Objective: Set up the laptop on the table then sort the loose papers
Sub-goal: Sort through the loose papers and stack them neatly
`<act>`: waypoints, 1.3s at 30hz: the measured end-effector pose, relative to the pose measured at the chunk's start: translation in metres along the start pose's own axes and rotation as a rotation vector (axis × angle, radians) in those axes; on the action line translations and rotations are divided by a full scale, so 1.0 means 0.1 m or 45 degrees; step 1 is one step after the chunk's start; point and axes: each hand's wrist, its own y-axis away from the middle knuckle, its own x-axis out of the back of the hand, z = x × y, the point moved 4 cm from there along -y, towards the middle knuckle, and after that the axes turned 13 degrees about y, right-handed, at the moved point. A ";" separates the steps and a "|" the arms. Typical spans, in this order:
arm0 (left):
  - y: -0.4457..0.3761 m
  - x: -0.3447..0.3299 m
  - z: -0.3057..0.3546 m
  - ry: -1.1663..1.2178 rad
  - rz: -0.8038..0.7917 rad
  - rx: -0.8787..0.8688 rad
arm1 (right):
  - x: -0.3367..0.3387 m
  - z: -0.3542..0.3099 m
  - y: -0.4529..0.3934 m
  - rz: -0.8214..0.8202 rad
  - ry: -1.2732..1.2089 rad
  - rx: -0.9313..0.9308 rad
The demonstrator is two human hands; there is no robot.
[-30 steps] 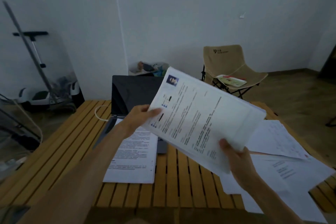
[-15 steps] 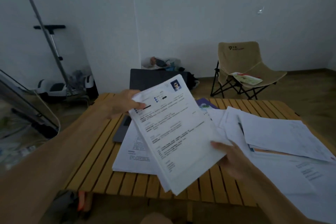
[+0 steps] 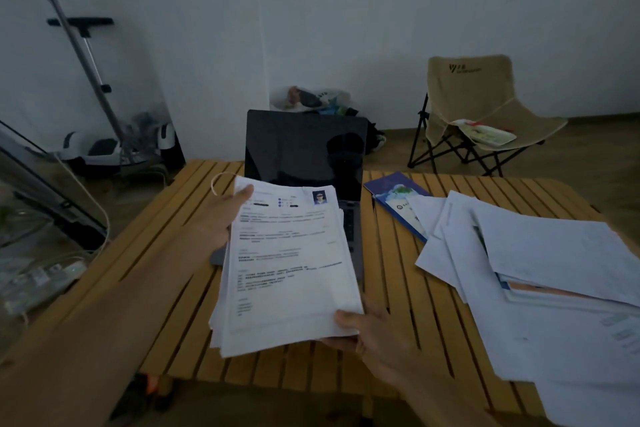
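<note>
A stack of printed papers (image 3: 287, 263), top sheet bearing a small photo, lies low over the wooden slat table (image 3: 166, 253) and covers most of the laptop's keyboard. My left hand (image 3: 221, 218) grips the stack's upper left corner. My right hand (image 3: 374, 333) pinches its lower right corner. The open laptop (image 3: 304, 149) stands behind with a dark screen. A loose spread of white papers (image 3: 540, 270) covers the table's right side.
A blue booklet (image 3: 394, 198) lies right of the laptop, partly under the loose sheets. A beige folding chair (image 3: 478, 104) stands behind the table at right. A scooter (image 3: 104, 146) and clutter sit by the wall at left. A white cable (image 3: 216, 184) loops near the laptop.
The stack has come down from a raised, tilted hold and now sits squared, low over the sheet and the laptop's keyboard. Both hands kept their grip.
</note>
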 end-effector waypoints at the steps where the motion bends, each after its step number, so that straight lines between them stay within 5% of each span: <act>1: -0.06 0.07 -0.07 -0.011 -0.022 0.038 | -0.01 0.04 0.00 0.005 -0.035 0.003; 7: -0.25 0.12 -0.18 -0.188 -0.245 -0.026 | -0.16 0.06 -0.01 0.039 -0.193 0.038; 16: -0.36 0.17 -0.45 -0.393 -0.210 -0.082 | -0.23 0.12 -0.10 -0.009 -0.102 -0.165; 21: -0.47 0.30 -0.58 -0.578 -0.077 -0.113 | -0.15 0.13 0.00 -0.113 0.148 -0.232; 24: -0.36 0.18 -0.50 -0.936 0.069 -0.298 | 0.19 0.03 0.24 -0.146 0.503 -0.196; 28: -0.14 -0.55 -0.46 -1.432 0.113 -0.635 | 1.23 -0.22 0.51 0.255 0.873 -0.094; 33: 0.26 -2.35 -1.02 -1.415 -0.567 -0.724 | 2.72 -0.64 0.80 1.248 1.570 -0.058; 35: 0.39 -3.03 -1.30 -1.420 -0.745 -0.723 | 3.13 -0.68 0.89 1.356 1.696 -0.128; 39: 0.50 -3.98 -1.77 -1.610 -0.908 -0.817 | 3.53 -0.43 0.94 1.255 1.841 -0.109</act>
